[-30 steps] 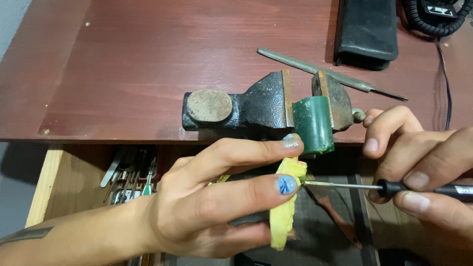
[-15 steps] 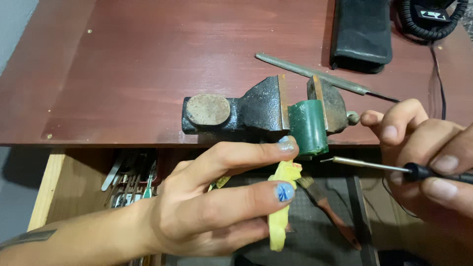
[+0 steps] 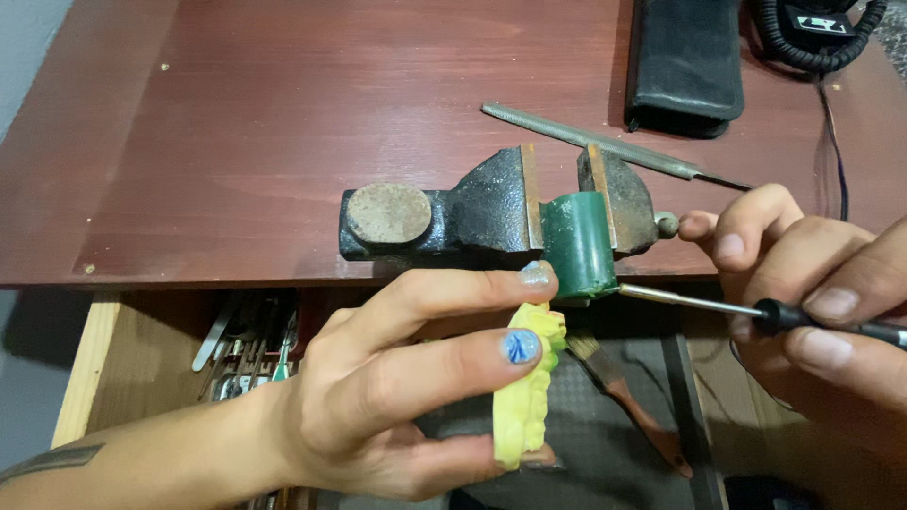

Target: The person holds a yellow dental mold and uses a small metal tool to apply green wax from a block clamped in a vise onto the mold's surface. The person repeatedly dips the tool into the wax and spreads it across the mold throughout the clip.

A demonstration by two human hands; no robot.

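My left hand [image 3: 406, 397] grips a yellow dental cast [image 3: 525, 406] edge-on, just below the table's front edge. Its forefinger tip touches the lower left of a green wax block [image 3: 578, 246] clamped in a dark bench vise [image 3: 491, 212]. My right hand [image 3: 822, 321] holds a thin black-handled metal tool [image 3: 746, 307]. The tool's tip touches the bottom right corner of the green block, just above the yellow cast.
A long metal file [image 3: 605, 142] lies behind the vise on the red-brown wooden table [image 3: 236, 142]. A black case [image 3: 685, 61] and a coiled black cord [image 3: 817, 33] sit at the back right. An open wooden drawer [image 3: 142, 364] below holds several small tools.
The tool's tip rose from the yellow cast to the bottom corner of the green block. My left hand tilted the cast slightly and kept hold of it.
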